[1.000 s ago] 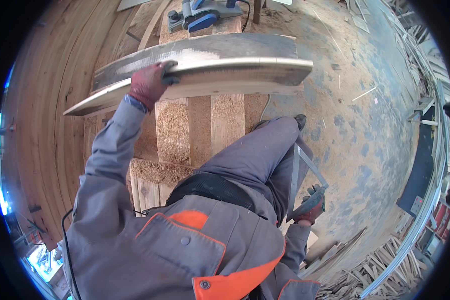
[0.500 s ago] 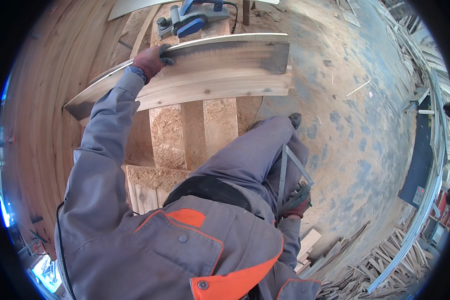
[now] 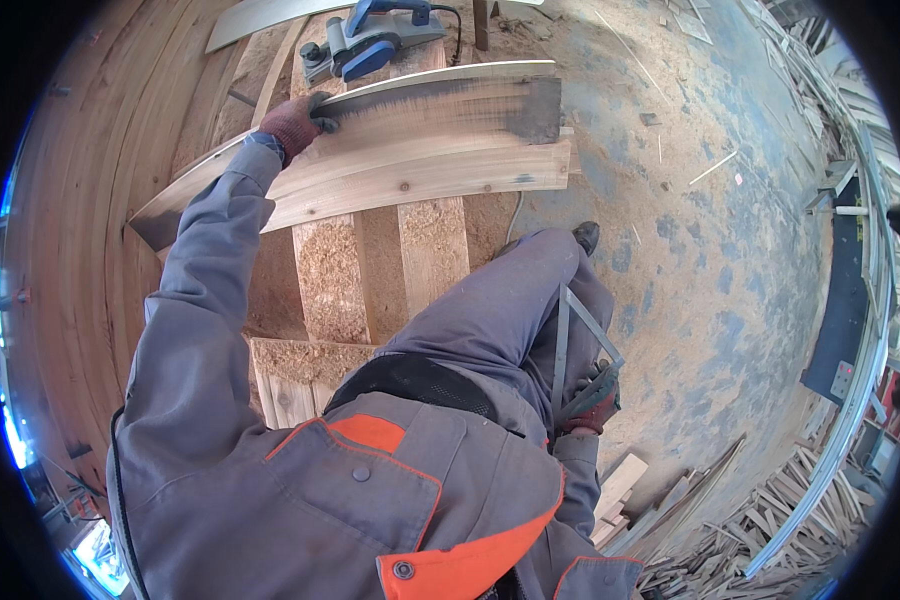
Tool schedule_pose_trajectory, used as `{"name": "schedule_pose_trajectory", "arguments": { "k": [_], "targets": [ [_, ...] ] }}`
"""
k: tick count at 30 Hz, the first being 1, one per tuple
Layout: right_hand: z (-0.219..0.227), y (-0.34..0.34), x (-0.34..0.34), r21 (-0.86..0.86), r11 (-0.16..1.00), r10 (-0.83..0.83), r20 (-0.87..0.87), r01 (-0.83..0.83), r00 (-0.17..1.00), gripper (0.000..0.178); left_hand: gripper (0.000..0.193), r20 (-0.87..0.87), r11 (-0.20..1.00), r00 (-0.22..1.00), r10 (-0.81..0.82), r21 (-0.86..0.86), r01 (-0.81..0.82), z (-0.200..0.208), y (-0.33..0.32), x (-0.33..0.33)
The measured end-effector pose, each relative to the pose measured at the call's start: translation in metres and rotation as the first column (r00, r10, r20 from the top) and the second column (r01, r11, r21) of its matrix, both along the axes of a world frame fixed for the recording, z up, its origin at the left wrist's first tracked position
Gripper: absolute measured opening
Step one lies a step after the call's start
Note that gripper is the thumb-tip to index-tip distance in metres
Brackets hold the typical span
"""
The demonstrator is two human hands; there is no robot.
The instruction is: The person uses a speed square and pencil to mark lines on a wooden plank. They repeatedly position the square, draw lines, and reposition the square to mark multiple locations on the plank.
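My left hand [image 3: 295,127], in a dark red glove with grey fingertips, is closed over the far edge of a long wooden board [image 3: 430,112]. Dark staining marks the board's right end, and its raised far edge shows as a pale strip. Against its near side lies a second, paler plank [image 3: 420,185] with small knots. Down by my right thigh, my gloved right hand [image 3: 592,402] grips a metal triangle square [image 3: 562,345]. The square's thin blades point away from me; part of it is hidden by the fingers.
A blue and grey electric hand planer [image 3: 370,45] with a cord stands beyond the boards. Sawdust-covered timber supports [image 3: 332,280] lie below them. Wide planks [image 3: 80,260] stretch along the left. Scrap wood strips [image 3: 770,525] are heaped at lower right, near a long metal rail [image 3: 850,400].
The view has shifted slightly, and the planer and boards appear a little farther left. Both hands keep their grips on the board and the square.
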State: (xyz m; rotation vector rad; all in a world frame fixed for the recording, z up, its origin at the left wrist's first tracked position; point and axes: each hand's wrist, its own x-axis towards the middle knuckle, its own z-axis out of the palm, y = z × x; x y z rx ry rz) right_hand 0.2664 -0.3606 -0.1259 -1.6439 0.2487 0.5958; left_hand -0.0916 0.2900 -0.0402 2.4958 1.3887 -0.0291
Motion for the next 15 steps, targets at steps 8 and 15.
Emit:
{"name": "schedule_pose_trajectory", "arguments": {
  "k": [8, 15],
  "targets": [
    [0.0015, -0.0006, 0.0013, 0.012, 0.999, -0.031, -0.056, 0.032, 0.998, 0.033, 0.054, 0.019, 1.000, 1.000, 0.006, 0.014, -0.006, -0.0040, -0.0006, -0.0015],
    [-0.0053, -0.0069, 0.0060, 0.164, 0.985, -0.029, -0.155, 0.054, 0.988, 0.033, 0.054, -0.003, 1.000, 1.000, 0.011, 0.020, -0.011, 0.0018, -0.0034, 0.0003]
  ]
}}
